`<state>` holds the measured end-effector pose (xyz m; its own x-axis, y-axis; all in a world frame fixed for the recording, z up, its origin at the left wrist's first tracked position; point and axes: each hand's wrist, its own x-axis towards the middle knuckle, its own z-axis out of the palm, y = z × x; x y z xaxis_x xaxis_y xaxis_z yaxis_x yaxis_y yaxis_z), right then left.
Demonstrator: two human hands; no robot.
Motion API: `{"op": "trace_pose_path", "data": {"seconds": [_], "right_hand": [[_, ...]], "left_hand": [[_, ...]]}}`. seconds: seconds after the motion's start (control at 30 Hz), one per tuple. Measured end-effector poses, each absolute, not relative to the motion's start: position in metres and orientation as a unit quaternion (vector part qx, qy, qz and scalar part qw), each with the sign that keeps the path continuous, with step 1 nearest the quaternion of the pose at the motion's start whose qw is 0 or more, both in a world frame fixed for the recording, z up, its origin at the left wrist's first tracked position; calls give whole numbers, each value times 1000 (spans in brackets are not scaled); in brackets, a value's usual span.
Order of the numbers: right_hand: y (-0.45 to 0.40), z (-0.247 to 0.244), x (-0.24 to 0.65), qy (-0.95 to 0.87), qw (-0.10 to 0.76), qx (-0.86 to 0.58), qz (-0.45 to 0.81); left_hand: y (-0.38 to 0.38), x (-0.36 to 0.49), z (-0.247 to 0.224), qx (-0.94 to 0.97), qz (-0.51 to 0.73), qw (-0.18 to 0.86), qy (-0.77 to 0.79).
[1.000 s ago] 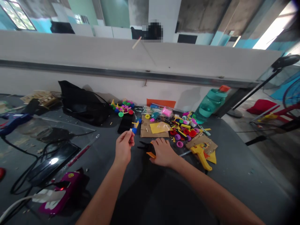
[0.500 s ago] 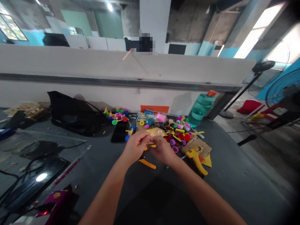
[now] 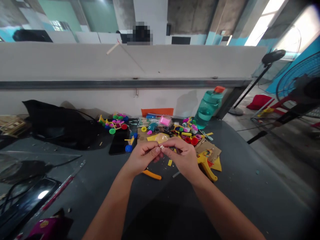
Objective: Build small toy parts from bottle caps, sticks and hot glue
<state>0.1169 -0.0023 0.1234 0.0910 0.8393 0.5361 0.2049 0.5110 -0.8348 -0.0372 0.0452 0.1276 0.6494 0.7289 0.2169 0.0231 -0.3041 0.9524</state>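
Observation:
A small white piece (image 3: pixel 162 147), too small to name by kind, sits between the fingertips of both hands. My left hand (image 3: pixel 145 156) is closed, thumb and forefinger pinched at the piece's left side. From the right, my right hand (image 3: pixel 183 155) pinches it as well. The fingertips of the two hands meet above the dark table. Below my left hand lies an orange curved handle (image 3: pixel 152 174), its other end hidden by the hand. Close to my right hand is a yellow glue gun (image 3: pixel 207 166), resting by a piece of cardboard (image 3: pixel 212 150).
Colourful caps and small plastic parts (image 3: pixel 191 138) crowd the table's back. A teal water bottle (image 3: pixel 208 108) stands at back right. Left are a black phone (image 3: pixel 118 141), a black bag (image 3: pixel 60 125) and wooden sticks (image 3: pixel 12 125). A fan (image 3: pixel 300 90) stands beyond the right edge.
My right hand has turned and shifted slightly right, so the white piece between the fingertips now shows clearly. The whole view has shifted, with the table things appearing further left.

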Motion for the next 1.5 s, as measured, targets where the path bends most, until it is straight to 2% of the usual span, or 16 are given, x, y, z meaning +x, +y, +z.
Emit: {"op": "trace_pose_path", "data": {"seconds": [0.13, 0.27, 0.4, 0.5, 0.6, 0.77, 0.87, 1.0, 1.07, 1.17, 1.23, 1.4, 1.5], "right_hand": [[-4, 126, 126, -624, 606, -422, 255], [-4, 126, 126, -617, 582, -456, 269], [-1, 120, 120, -542, 582, -473, 379], [0, 117, 115, -476, 597, -419, 491], [0, 116, 111, -438, 600, -387, 546], [0, 113, 110, -475, 577, -438, 500], [5, 105, 108, -531, 523, -466, 477], [13, 80, 101, -637, 356, -489, 477], [15, 63, 95, -713, 276, -531, 365], [13, 41, 87, -786, 167, -569, 173], [13, 32, 82, -810, 112, -564, 117], [20, 37, 74, -830, 49, -549, 87], [19, 49, 79, -811, 46, -573, 107]], "left_hand": [[48, -32, 128, 731, 313, 554, 246], [42, -31, 126, 770, 347, 458, 278], [36, -35, 124, 805, 357, 362, 305], [31, -41, 123, 799, 341, 396, 298], [29, -45, 124, 783, 322, 447, 289], [31, -45, 118, 740, 320, 488, 336], [28, -51, 100, 692, 322, 522, 381], [14, -69, 62, 624, 329, 570, 422], [8, -76, 44, 576, 354, 600, 428], [8, -80, 27, 566, 410, 544, 464], [11, -81, 21, 590, 411, 517, 465], [15, -85, 15, 626, 371, 521, 447], [14, -88, 16, 606, 387, 537, 443]]}}
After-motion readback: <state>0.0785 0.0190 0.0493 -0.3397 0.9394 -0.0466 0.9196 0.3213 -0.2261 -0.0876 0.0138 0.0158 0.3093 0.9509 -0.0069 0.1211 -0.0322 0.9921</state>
